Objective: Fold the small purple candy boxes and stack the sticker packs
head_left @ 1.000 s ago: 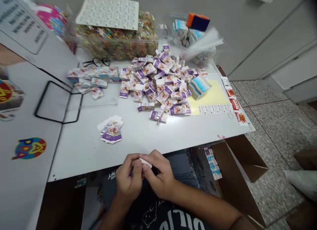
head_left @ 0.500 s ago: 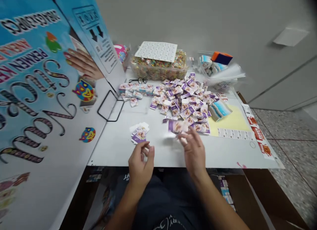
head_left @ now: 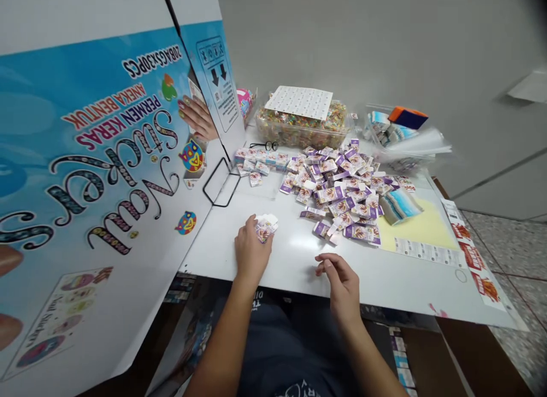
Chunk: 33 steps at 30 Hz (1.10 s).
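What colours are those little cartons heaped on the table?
The cartons are white and purple with printed pictures; the head view shows them.

A small stack of flat cartons (head_left: 266,227), printed in purple and brown on white, is being touched along its seven-o'clock side, with its pale flaps being spread loosely towards one o'clock. At two o'clock from it, a heap of folded boxes (head_left: 337,193) with purple ends is being seen tumbled at mixed angles, many being partly covered by others.
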{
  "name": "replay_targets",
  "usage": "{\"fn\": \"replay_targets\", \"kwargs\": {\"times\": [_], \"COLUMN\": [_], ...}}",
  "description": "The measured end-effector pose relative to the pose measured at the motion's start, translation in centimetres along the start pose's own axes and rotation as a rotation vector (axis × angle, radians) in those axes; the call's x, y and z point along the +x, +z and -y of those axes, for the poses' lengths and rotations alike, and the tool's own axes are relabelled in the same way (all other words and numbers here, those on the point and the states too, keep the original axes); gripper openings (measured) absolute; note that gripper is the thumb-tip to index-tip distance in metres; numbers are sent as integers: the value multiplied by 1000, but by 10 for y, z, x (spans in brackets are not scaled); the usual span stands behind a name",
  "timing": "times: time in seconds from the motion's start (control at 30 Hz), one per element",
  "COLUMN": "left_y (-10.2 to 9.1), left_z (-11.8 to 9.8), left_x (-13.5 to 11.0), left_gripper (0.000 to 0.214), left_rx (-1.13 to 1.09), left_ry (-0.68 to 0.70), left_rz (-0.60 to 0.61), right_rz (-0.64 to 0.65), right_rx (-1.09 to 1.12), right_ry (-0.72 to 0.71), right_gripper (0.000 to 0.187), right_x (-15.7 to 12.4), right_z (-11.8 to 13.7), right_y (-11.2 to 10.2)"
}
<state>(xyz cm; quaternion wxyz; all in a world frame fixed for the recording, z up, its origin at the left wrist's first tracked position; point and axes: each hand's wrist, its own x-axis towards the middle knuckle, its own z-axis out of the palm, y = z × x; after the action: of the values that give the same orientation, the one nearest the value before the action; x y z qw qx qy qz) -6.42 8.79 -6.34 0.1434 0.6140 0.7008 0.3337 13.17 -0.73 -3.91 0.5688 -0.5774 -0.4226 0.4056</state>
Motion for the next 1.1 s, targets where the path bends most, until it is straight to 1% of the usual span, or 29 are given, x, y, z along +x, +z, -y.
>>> {"fn": "replay_targets", "kwargs": {"times": [0.1, 0.17, 0.27, 0.33, 0.4, 0.47, 0.5, 0.57, 0.67, 0.73, 0.8, 0.87, 0.97, 1.0, 1.1], "left_y": [-4, -7, -10, -9, -7, -6, -6, -6, -6, -6, -5, -4, -3, -3, -2], "left_z": [1, 1, -6, -14, -25, -36, -41, -50, -53, -51, -47, -44, -41, -39, -33], "left_x": [4, 5, -4, -17, -34, -51, -59, -70, -79, -84, -89, -94, -99, -100, -101], "left_gripper": [68, 67, 64, 67, 73, 75, 73, 62, 51, 53, 57, 59, 59, 60, 60], "left_rx": [-107, -160, -171, -225, -331, -399, -418, -452, -471, -443, -390, -325, -269, -280, -362], "left_ry": [-77, -107, -80, -50, -36, 1, 35, 108, 213, 307, 376, 406, 437, 451, 467], "left_rz": [15, -10, -118, -148, -105, -15, 45, 154, 253, 292, 318, 329, 303, 300, 340], "right_rz": [-13, -26, -30, -3, 49, 111, 135, 172, 186, 154, 137, 202, 335, 359, 451], "right_rx": [6, 5, -23, -60, -105, -150, -167, -190, -194, -192, -200, -178, -84, -73, -147], "right_ry": [2, -11, -35, -62, -98, -128, -139, -148, -160, -173, -151, -55, 122, 147, 133], "right_gripper": [24, 24, 24, 23, 23, 24, 26, 27, 25, 27, 30, 31, 33, 34, 32], "right_x": [1, 2, 2, 2, 3, 3, 2, 1, -1, -1, 0, 1, 3, 4, 9], "right_z": [-1, -1, 1, 2, 1, 0, -1, -1, 2, 5, 7, 7, 8, 10, 21], "right_y": [-3, -4, -2, 4, 10, 16, 18, 19, 15, 9, 3, -2, -10, -13, -23]}}
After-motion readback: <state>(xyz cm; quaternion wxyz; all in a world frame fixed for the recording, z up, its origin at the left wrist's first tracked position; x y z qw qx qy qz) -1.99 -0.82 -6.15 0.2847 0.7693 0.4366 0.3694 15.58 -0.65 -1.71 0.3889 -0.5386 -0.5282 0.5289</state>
